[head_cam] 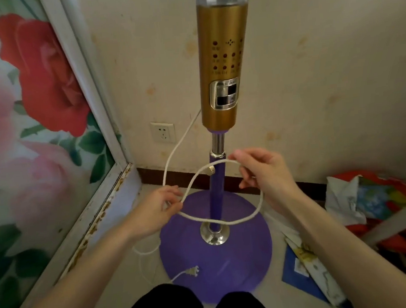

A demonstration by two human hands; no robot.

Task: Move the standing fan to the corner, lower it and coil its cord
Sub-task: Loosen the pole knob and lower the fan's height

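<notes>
Both hands hold the white cord (224, 222) in a loop by the fan (224, 78). The left hand (156, 210) pinches it; the right hand (262, 170) seems to hook it with curled fingers. The plug (192, 270) lies on the purple base (219, 270).

Fan column (223, 41) was gold-bronze, with rows of red dots and small red marks. Control panel (225, 94) on it was silver-framed, checkered black and white. Pole (216, 187) was purple; base (231, 269) same plain purple; collar (215, 235) chrome. Cord (227, 223) was cream-white, plug (192, 270) white. Socket (162, 132) was white. Wall (325, 81) was cream with faint tan blotches; skirting (174, 174) dark brown. Rose panel (43, 77) was printed with red and pink roses, green leaves; frame (87, 80) white, rust-brown flecks lower down. Bag (377, 195) was red and white, with blue and yellow print. Trousers (161, 307) were black.
</notes>
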